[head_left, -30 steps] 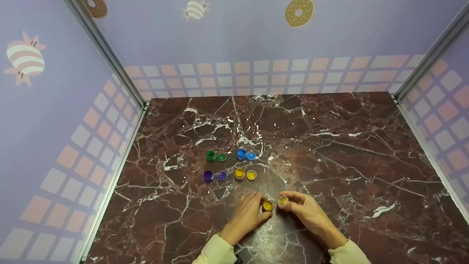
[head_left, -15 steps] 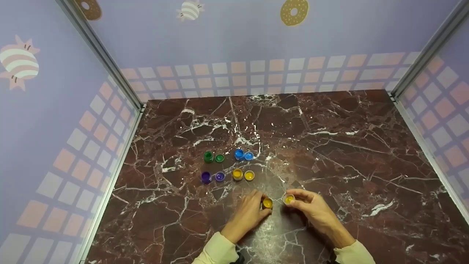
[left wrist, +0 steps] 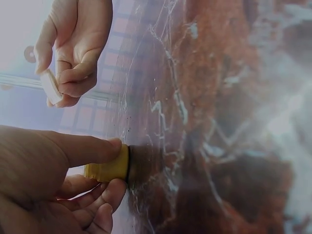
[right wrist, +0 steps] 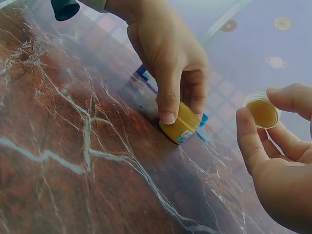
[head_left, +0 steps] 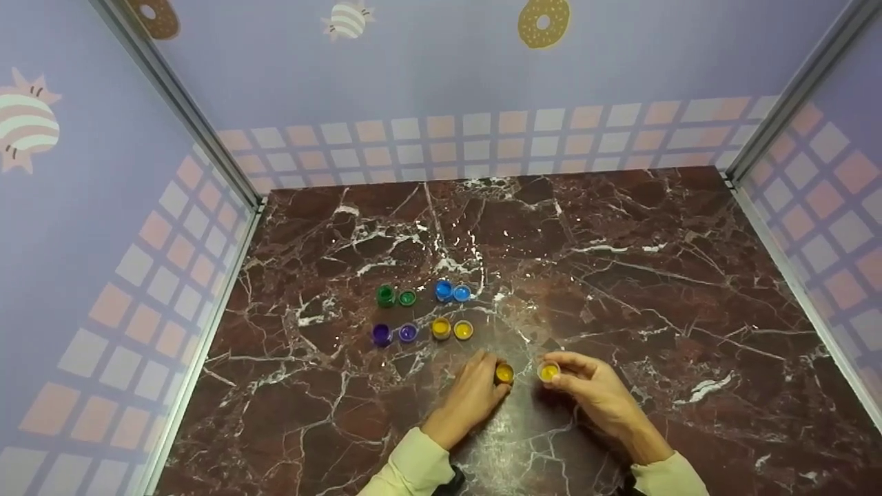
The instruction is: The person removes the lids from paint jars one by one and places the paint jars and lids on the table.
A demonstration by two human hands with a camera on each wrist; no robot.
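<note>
My left hand (head_left: 475,391) grips a small uncapped paint jar (head_left: 504,374) of dark yellow paint, standing on the marble-patterned table. In the left wrist view the yellow jar (left wrist: 108,165) sits between thumb and fingers, its base at the table surface. To its right, my right hand (head_left: 596,393) pinches a round white lid (head_left: 549,373) by its edge. The lid's inside faces up and is coated with yellow paint. Seen from the right wrist, the lid (right wrist: 262,113) is held in the air between thumb and fingertips, apart from the jar (right wrist: 181,124).
Farther back on the table stand open paint jars, each beside its upturned lid: green (head_left: 386,296), blue (head_left: 444,291), purple (head_left: 382,335) and a lighter yellow (head_left: 441,328). Lilac panels (head_left: 441,69) with printed squares and sweets close off the back and sides.
My right hand has carried the lid a little to the right, away from the jar, its painted inside now facing up more. The left hand keeps its hold on the jar.
</note>
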